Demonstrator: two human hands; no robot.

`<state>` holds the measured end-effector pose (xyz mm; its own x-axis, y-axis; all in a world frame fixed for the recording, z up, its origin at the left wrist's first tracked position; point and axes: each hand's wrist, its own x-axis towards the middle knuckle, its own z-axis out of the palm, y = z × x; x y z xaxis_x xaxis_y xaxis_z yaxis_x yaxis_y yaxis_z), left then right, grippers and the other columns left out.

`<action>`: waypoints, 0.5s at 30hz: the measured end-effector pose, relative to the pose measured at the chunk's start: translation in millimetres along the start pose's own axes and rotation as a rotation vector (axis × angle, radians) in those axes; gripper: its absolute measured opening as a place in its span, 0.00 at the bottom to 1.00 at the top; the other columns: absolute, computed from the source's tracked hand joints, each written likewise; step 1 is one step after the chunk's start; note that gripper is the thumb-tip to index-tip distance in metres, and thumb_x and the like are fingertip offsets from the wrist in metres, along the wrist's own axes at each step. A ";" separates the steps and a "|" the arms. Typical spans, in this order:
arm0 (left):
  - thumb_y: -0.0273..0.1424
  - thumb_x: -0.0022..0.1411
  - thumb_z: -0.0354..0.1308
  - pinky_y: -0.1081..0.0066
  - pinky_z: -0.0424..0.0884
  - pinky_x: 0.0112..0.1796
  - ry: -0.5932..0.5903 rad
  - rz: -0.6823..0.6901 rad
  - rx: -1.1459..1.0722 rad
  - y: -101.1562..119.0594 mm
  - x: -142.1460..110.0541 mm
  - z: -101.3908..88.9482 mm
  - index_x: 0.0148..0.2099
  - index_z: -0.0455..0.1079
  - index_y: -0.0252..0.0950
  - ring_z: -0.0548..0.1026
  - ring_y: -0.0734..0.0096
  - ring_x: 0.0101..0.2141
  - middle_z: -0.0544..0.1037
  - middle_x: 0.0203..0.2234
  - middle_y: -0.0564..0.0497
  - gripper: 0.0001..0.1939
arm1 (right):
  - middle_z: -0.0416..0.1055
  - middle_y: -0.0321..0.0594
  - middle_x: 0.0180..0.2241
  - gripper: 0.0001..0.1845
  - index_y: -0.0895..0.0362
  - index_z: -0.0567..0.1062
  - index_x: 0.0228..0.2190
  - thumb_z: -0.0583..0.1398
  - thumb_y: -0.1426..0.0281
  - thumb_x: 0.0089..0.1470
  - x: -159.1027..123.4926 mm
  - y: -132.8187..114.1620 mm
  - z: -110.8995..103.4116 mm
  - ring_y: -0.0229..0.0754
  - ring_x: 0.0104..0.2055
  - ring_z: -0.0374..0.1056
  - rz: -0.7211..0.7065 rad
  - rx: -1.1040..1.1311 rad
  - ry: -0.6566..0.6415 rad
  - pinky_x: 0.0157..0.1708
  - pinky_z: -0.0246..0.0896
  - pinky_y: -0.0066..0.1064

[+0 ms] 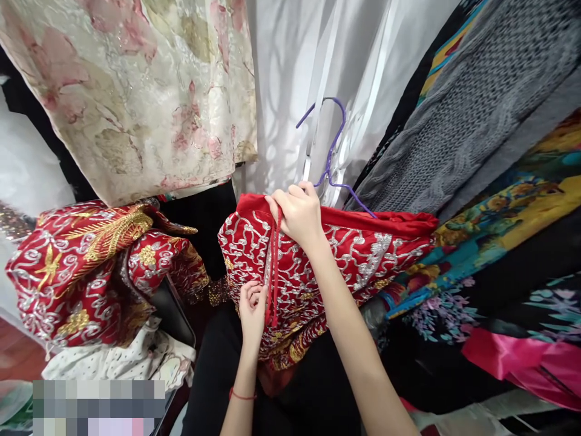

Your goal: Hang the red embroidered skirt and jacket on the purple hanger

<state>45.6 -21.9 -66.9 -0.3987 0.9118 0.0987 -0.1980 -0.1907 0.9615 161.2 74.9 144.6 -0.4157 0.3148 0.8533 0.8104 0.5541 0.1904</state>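
Note:
A red skirt (345, 260) with silver and gold embroidery hangs in front of me, a plain red band along its top edge. My right hand (297, 212) is closed over that band, left of the middle. Two thin red drawstrings (274, 266) dangle from under it. Lower down, my left hand (253, 303) has its fingers curled at the skirt's side opening, beside the strings; the fingertips are partly hidden. A purple hanger (338, 139) rises behind the band, its lower part out of sight inside or behind the skirt.
On the left, a red and gold embroidered garment (86, 272) lies heaped above a white dotted cloth (122, 354). A floral cloth (149, 91) hangs at upper left. Grey knitwear (476, 103) and patterned clothes hang on the right, with pink satin (521, 363) below. A white curtain (281, 79) is behind.

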 end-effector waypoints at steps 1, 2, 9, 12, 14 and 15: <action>0.45 0.52 0.68 0.74 0.70 0.31 -0.012 -0.008 -0.003 1.5 2.6 0.2 0.40 0.68 0.38 0.74 0.74 0.29 0.74 0.30 0.52 0.20 | 0.68 0.38 0.20 0.24 0.54 0.73 0.24 0.47 0.65 0.69 -0.1 0.1 0.1 0.42 0.29 0.57 0.003 0.000 0.000 0.42 0.53 0.39; 0.45 0.52 0.68 0.74 0.70 0.31 -0.022 -0.009 -0.002 3.0 5.2 0.8 0.39 0.69 0.38 0.73 0.73 0.29 0.74 0.30 0.52 0.19 | 0.67 0.38 0.20 0.24 0.54 0.73 0.25 0.47 0.65 0.69 -0.3 0.2 0.4 0.42 0.29 0.57 0.006 -0.002 0.001 0.43 0.53 0.39; 0.48 0.53 0.64 0.77 0.55 0.20 -0.170 -0.123 0.025 10.1 17.6 0.1 0.29 0.65 0.38 0.56 0.80 0.18 0.60 0.17 0.60 0.20 | 0.67 0.39 0.21 0.24 0.54 0.73 0.26 0.46 0.66 0.70 -1.4 0.3 0.4 0.43 0.31 0.57 0.015 0.015 -0.015 0.43 0.54 0.40; 0.49 0.51 0.64 0.78 0.55 0.20 -0.202 -0.218 -0.012 12.5 21.7 -0.7 0.28 0.64 0.37 0.57 0.81 0.18 0.61 0.17 0.60 0.21 | 0.66 0.39 0.21 0.25 0.54 0.73 0.26 0.45 0.66 0.70 -0.9 0.4 -0.1 0.43 0.31 0.58 0.030 0.036 -0.024 0.44 0.53 0.42; 0.48 0.50 0.66 0.78 0.62 0.23 -0.185 -0.228 -0.034 14.5 23.8 1.3 0.29 0.67 0.37 0.65 0.79 0.22 0.68 0.22 0.56 0.21 | 0.66 0.39 0.21 0.24 0.54 0.73 0.26 0.46 0.66 0.70 -0.7 0.8 0.1 0.44 0.32 0.58 0.036 0.050 -0.034 0.44 0.53 0.42; 0.48 0.50 0.66 0.77 0.65 0.26 -0.179 -0.226 -0.054 15.7 24.5 3.0 0.30 0.68 0.37 0.69 0.77 0.26 0.70 0.25 0.55 0.20 | 0.66 0.39 0.22 0.24 0.54 0.73 0.26 0.46 0.66 0.70 -0.6 1.1 0.3 0.44 0.32 0.58 0.036 0.056 -0.038 0.45 0.52 0.42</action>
<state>35.4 -1.5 -48.6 -0.1755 0.9821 -0.0682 -0.3133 0.0100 0.9496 162.3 75.5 144.2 -0.4027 0.3641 0.8398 0.8015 0.5835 0.1313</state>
